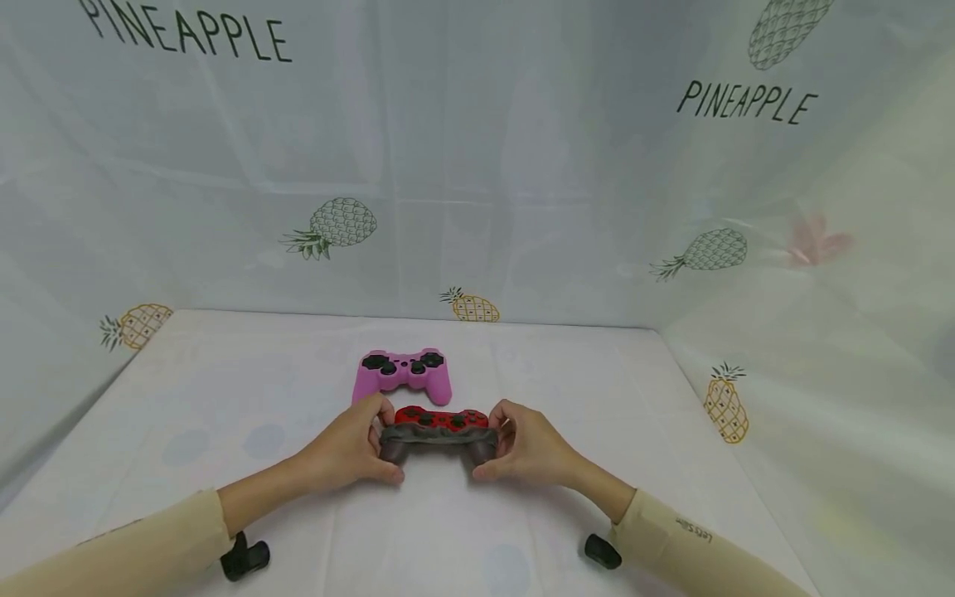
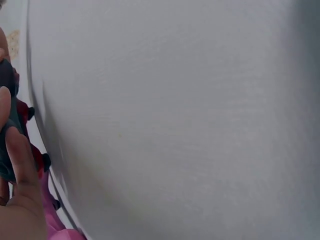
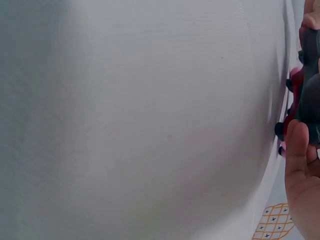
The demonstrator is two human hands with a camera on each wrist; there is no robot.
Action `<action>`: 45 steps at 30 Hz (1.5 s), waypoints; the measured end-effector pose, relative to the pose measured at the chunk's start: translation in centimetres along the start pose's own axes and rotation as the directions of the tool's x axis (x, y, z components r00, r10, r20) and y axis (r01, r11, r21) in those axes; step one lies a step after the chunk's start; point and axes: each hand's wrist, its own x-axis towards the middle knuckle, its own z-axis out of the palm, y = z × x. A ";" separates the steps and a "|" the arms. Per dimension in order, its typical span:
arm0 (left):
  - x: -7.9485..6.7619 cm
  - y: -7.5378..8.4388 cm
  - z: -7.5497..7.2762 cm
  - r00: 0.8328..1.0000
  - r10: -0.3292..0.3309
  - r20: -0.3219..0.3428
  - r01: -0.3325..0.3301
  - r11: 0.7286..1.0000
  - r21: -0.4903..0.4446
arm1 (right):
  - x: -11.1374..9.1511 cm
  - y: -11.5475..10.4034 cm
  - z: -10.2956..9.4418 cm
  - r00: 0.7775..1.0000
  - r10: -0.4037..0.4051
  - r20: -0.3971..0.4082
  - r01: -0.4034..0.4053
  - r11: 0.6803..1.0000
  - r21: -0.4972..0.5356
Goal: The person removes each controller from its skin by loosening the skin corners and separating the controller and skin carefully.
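Both hands hold a red game controller (image 1: 442, 419) with a dark grey underside, one at each end. My left hand (image 1: 349, 444) grips its left end, thumb at the near side and fingers behind. At the other end, my right hand (image 1: 535, 446) grips in the same way. The grey grips of the controller point toward me, and its red face shows along the far side. In the left wrist view, fingers (image 2: 22, 160) lie against the dark shell. A thumb (image 3: 297, 145) presses the shell in the right wrist view. Just beyond lies a pink game controller (image 1: 403, 373), face up.
A white cloth covers the table (image 1: 612, 390), patterned with pale spots. Behind it hangs a curtain (image 1: 522, 166) printed with pineapples and lettering. Black wrist devices (image 1: 244, 557) show under both sleeves.
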 end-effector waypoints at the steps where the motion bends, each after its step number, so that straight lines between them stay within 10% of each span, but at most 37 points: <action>1: 0.0 0.0 -0.1 1.000 -0.002 0.006 0.002 1.000 -0.004 | 0.0 0.1 0.0 1.000 -0.004 0.002 0.004 1.000 -0.001; 23: 0.4 -0.1 -0.9 0.997 0.067 0.049 -0.069 0.997 0.043 | 0.4 0.6 -0.6 0.997 -0.062 0.050 0.065 0.997 -0.052; 45: -0.3 -0.2 -0.1 1.000 -0.019 0.011 0.019 1.000 0.019 | 0.1 0.4 0.0 0.998 -0.054 0.043 0.054 0.998 -0.010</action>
